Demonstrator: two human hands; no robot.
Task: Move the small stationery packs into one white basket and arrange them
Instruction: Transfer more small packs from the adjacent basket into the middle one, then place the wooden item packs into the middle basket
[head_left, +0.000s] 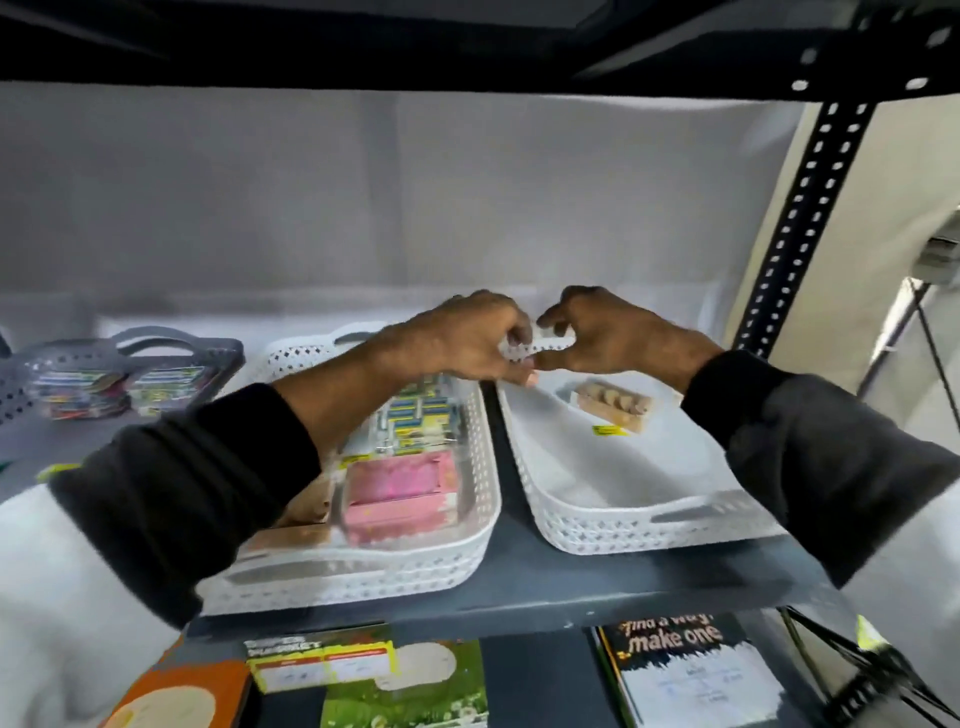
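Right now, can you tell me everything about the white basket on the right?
The right white basket looks like plastic, with small holes all around its walls and a slot handle at the near end. It sits flat on the dark shelf, close beside the fuller left white basket. Inside lies one tan pack with a yellow label, near the far end. Both hands, left hand and right hand, meet over its far corner.

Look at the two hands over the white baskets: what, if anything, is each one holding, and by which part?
It cannot be told for sure. Both the left hand and right hand are curled at the far rim of the right white basket; the blur hides any firm grip.
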